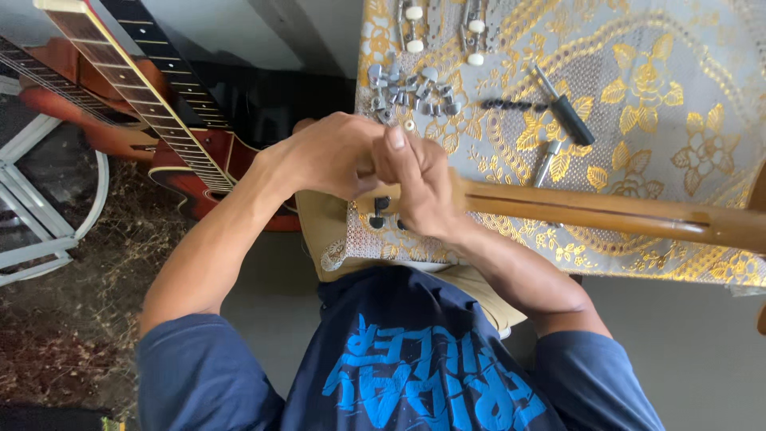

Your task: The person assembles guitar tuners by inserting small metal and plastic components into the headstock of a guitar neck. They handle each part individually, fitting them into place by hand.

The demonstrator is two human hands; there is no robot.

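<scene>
A bare wooden guitar neck [598, 211] lies across the cloth-covered table, running from my hands out to the right edge. Both hands meet at its headstock end. My left hand [331, 156] wraps over the tip of the headstock from the left. My right hand [419, 187] grips the headstock from the right, thumb up and fingers curled around it. Small black tuner parts [381, 209] show just below my fingers on the headstock. What lies under my palms is hidden.
The table wears a grey cloth with gold flowers [678, 96]. On it lie a pile of small metal parts [411, 92], a row of black pieces [511, 104], a black-handled screwdriver [562, 108] and tuner strips with white knobs [413, 24]. A red guitar [191, 160] leans at left.
</scene>
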